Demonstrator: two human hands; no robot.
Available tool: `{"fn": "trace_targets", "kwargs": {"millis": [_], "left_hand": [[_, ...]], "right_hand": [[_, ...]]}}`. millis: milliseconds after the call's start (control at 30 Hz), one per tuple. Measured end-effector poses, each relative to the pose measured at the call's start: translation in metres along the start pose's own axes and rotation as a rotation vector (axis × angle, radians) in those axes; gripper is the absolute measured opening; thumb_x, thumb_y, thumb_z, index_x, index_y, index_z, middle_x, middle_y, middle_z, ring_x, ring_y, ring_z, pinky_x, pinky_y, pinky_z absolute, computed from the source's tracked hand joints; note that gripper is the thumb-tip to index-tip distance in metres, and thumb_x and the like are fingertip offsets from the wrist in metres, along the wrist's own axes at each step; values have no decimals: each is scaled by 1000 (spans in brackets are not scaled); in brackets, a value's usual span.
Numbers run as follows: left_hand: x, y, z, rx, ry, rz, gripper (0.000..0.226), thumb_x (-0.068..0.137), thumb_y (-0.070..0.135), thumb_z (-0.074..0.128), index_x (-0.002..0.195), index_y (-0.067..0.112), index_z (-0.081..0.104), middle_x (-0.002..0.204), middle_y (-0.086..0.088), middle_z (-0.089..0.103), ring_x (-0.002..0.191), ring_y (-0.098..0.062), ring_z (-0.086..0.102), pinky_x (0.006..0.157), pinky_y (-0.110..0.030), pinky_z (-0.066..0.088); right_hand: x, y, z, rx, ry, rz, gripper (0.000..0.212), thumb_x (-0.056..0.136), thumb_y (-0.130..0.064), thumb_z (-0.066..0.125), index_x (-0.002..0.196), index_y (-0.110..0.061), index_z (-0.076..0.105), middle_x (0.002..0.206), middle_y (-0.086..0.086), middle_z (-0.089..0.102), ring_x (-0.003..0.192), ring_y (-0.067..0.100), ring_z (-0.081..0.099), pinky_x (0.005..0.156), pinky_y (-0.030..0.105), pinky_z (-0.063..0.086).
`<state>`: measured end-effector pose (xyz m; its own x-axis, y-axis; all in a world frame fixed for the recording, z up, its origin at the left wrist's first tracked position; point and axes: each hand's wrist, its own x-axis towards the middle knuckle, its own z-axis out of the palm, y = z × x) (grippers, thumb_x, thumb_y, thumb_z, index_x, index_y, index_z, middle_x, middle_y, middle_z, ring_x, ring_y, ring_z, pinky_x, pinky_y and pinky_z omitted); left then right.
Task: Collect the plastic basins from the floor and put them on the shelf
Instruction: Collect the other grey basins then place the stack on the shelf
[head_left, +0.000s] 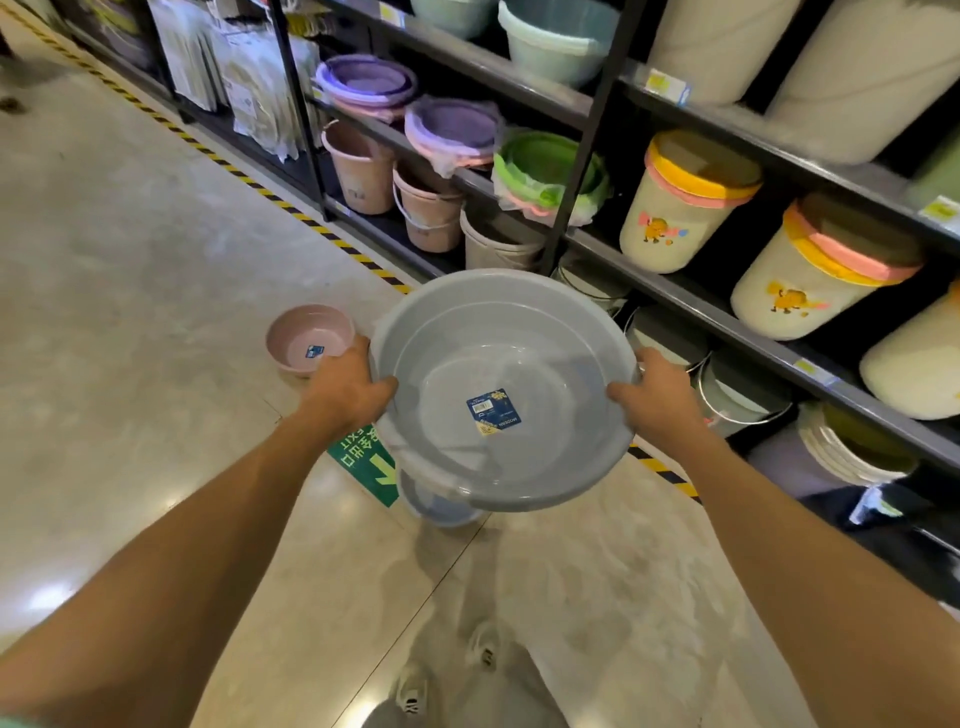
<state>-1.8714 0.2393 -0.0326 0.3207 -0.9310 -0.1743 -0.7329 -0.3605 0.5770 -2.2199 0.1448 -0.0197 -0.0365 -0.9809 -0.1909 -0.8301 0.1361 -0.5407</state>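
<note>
From the head camera, both bare arms reach forward over a glossy beige floor (130, 322). The left hand (349, 387) grips the left rim of a grey basin (498, 364), thumb hooked over the edge and fingers curled beneath. The right hand (657, 389) clamps the opposite rim the same way, thumb on top. The basin is held in the air, tilted slightly toward the camera, its mouth facing up; a blue and yellow label (493, 411) sticks to its inner bottom. Clear plastic wrap appears to cover it, and nested rims suggest a stack, though the count cannot be told.

Directly under the held basin, a bluish basin (441, 506) stands on the floor, mostly hidden. To the left, just beyond the left hand, a pink basin (310, 338) sits upright on the floor with a small label inside. A green floor sign (363, 457) with a white arrow lies between the two floor basins, partly covered by the left forearm.

A dark metal shelf (675, 291) runs along the right side, bordered on the floor by yellow-black tape (291, 205). Its tiers carry pink buckets (363, 171), purple lidded tubs (363, 83), a green lidded tub (550, 166) and cream bins (680, 208) with yellow-pink lids. White buckets with wire handles stand on the lowest tier, near the right hand.

At the bottom edge, the person's shoes (415, 691) show on the floor.
</note>
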Motion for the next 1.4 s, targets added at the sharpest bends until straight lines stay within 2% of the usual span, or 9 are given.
{"fn": "trace_targets", "kwargs": {"millis": [67,333,467,700,867,967,1100,1300,1400], "left_hand": [[19,-3,6,10,0,-30,55,89,31,66,135,10,45,96,-8,59,80,-28,54,70,-40,46],[75,-24,45,-16,30,-80,52,90,35,65,134,15,45,96,0,57,79,-24,54,72,-43,48],[96,-38,64,-13,46,-136,61,91,38,64,142,18,39,98,-1,59,77,-26,54,71,-43,49],[151,-91,117,14,43,-224,61,82,49,57,131,16,45,84,2,56,69,-24,50,66,-37,40],[192,-169,211,24,35,-237,56,80,48,57,127,19,46,71,15,50,57,-11,49,53,-29,37],[212,-232,294,-34,-21,-253,62,77,49,53,131,19,45,78,1,61,70,-30,62,62,-39,51],[230,-316,409,-91,1,-256,72,74,46,55,139,18,44,93,-5,64,81,-35,64,73,-44,56],[246,-413,542,-201,51,-232,67,76,41,61,139,21,45,83,6,64,71,-19,66,64,-35,56],[250,-441,584,-144,76,-195,60,82,38,63,136,20,46,76,14,61,63,-12,64,51,-23,46]], "right_hand": [[25,-3,9,-23,-39,-8,46,83,-28,69,125,-19,53,103,5,62,89,27,62,75,45,56],[118,-6,50,-39,-97,-103,50,84,-28,68,131,-18,52,77,-16,47,63,2,45,46,22,32],[154,-10,70,-62,-154,-107,48,83,-29,65,128,-17,52,89,-1,59,65,12,48,58,30,41],[204,20,160,-46,-200,-101,55,82,-30,67,132,-16,50,112,12,66,96,36,63,82,51,56],[236,85,276,-8,-179,-74,56,83,-25,69,135,-15,52,95,2,59,79,24,52,68,33,41],[251,142,363,79,-155,-42,54,81,-28,70,132,-23,53,85,-7,63,68,12,59,55,24,41],[272,222,477,153,-159,-51,51,80,-29,72,128,-30,54,80,-10,66,71,7,64,53,22,42],[298,316,604,294,-110,-34,50,71,-29,75,117,-39,58,84,-8,70,65,-1,66,53,24,48],[307,346,640,286,-100,-61,47,75,-24,76,115,-40,58,83,-9,68,64,-5,65,44,10,44]]}}
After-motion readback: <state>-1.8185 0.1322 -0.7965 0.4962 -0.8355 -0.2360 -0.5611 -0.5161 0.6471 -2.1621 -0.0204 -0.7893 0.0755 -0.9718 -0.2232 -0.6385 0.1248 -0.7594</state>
